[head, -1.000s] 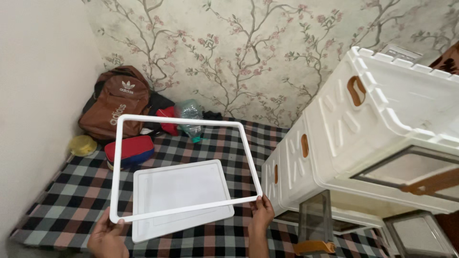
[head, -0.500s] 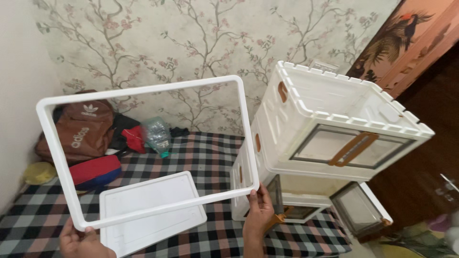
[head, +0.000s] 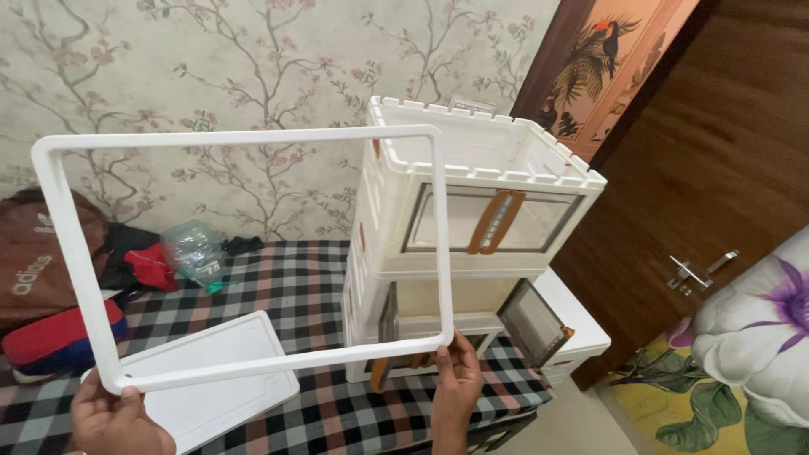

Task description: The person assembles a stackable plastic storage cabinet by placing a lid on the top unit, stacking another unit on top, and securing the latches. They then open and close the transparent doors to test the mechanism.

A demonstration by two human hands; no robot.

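A white rectangular frame point(head: 244, 253) is held upright above a checked bed point(head: 320, 295), the left hand point(head: 118, 421) gripping its 7 o'clock corner and the right hand point(head: 459, 379) pinching the 5 o'clock corner. The step looks like carrying it toward the stacked white crates point(head: 472, 219) at 2 o'clock; seating it would need squaring with the notched rim. A white panel point(head: 211, 371) lies below; a clear plastic packet point(head: 194, 251) sits at 9 o'clock.
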